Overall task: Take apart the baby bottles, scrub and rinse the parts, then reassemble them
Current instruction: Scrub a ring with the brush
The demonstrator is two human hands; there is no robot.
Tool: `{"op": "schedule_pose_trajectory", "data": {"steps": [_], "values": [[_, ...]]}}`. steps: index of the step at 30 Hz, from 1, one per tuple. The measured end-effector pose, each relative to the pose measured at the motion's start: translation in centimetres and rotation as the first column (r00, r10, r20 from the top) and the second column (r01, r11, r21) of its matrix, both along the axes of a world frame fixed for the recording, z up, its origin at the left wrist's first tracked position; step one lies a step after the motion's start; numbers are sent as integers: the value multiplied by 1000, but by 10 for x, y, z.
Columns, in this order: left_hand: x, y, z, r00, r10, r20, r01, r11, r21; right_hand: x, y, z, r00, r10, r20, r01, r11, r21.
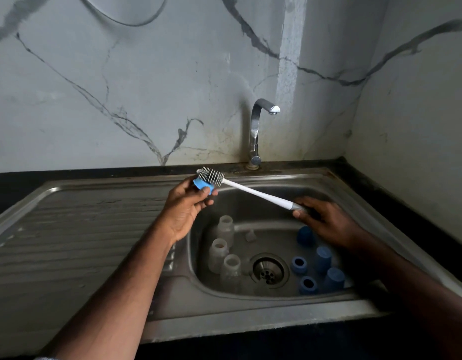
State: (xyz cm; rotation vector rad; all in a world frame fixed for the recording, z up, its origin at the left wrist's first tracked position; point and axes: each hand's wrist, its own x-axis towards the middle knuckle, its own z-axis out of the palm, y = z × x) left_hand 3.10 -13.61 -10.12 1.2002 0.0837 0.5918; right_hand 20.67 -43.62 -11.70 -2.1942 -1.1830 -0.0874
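sink point(250, 302), brush point(250, 191) against blue ring point(202, 187)

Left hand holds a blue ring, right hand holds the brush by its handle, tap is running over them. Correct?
Not quite. In the head view the tap is off: no water comes from its spout. The rest stands: the left hand holds the blue ring, and the right hand holds the brush by its handle.
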Motion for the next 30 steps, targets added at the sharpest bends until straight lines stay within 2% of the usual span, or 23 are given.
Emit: {"op": "schedule_pose_trajectory", "data": {"steps": [3,6,11,17,21,23,27,30], "values": [[-1,1,1,999,42,23,-41,998,-37,-2,3,1,999,26,23,-26,1000,6],[3,-9,-1,999,-39,6,39,999,-24,-8,11,1,999,43,30,-44,999,18],[2,-3,5,992,-41,120,58,989,-135,-4,5,3,999,53,-8,-53,997,52],[2,-3,1,995,-44,84,53,993,-107,-8,15,-1,997,73,22,-74,995,60],[2,-1,6,990,17,141,23,961,-277,-3,5,1,997,82,-3,-82,994,79],[3,-6,7,992,38,124,9,933,-358,-5,6,0,995,99,12,-99,993,68],[9,-23,7,1000,-26,12,29,925,-380,-13,17,2,994,93,52,-97,992,80],[5,-21,13,1000,-19,13,22,920,-392,-6,7,3,998,69,8,-70,996,55]]}}
